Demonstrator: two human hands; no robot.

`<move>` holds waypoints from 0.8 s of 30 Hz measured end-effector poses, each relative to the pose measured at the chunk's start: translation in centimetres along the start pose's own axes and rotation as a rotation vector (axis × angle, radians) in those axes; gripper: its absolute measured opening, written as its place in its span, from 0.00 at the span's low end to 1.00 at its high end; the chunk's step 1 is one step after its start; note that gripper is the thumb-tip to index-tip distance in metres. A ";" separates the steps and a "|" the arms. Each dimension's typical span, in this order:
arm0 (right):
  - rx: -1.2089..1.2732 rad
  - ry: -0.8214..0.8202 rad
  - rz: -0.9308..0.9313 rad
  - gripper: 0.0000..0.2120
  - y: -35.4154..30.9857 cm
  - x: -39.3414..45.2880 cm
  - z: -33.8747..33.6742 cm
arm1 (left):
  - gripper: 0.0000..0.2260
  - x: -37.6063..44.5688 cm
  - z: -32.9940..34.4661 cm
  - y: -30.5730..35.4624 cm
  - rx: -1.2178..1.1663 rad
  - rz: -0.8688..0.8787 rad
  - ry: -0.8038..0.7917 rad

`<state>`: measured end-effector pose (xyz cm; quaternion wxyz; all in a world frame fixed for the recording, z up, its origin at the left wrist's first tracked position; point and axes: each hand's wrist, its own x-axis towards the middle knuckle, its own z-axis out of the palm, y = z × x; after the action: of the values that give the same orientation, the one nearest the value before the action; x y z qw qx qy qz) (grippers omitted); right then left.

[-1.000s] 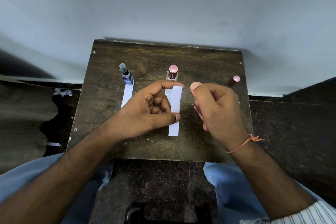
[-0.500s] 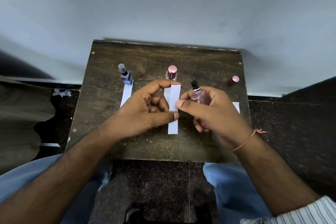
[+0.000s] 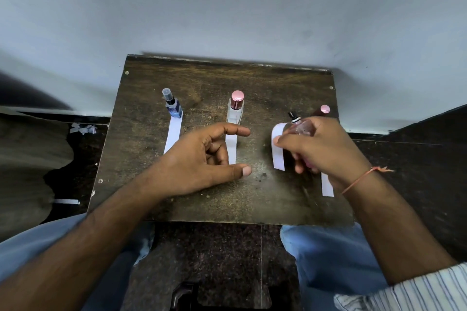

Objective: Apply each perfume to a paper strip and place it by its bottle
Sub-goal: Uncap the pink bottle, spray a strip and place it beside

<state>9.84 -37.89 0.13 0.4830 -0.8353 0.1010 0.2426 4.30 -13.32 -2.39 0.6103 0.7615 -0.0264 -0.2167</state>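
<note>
Right hand [image 3: 321, 149]: grips small pink glass perfume bottle [image 3: 302, 127], thumb pinning white paper strip [image 3: 277, 149], near table's [image 3: 141, 134] right edge.
Left hand [image 3: 202, 161]: loosely spread, holding nothing, mid-table.

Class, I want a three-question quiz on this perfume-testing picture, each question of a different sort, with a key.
1. True or false: the left hand holds a paper strip.
2. How many paper strips are on or over the table? A) two B) three C) four
3. Fill in: the right hand grips the pink bottle and pinches a curled ____.

Key: 1. False; its fingers hold nothing. 2. C: one at the blue bottle, one at the middle bottle, the one held, one under the right wrist. 3. Strip.
</note>
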 end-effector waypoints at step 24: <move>-0.404 0.248 -0.082 0.12 1.1 1.0 0.3 | 0.24 0.0 -0.3 -0.2 0.041 0.045 -0.007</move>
<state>10.16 -38.19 -1.35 0.2993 -0.9418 0.0749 0.1335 4.33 -13.01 -2.56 0.5990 0.7725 -0.0502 -0.2049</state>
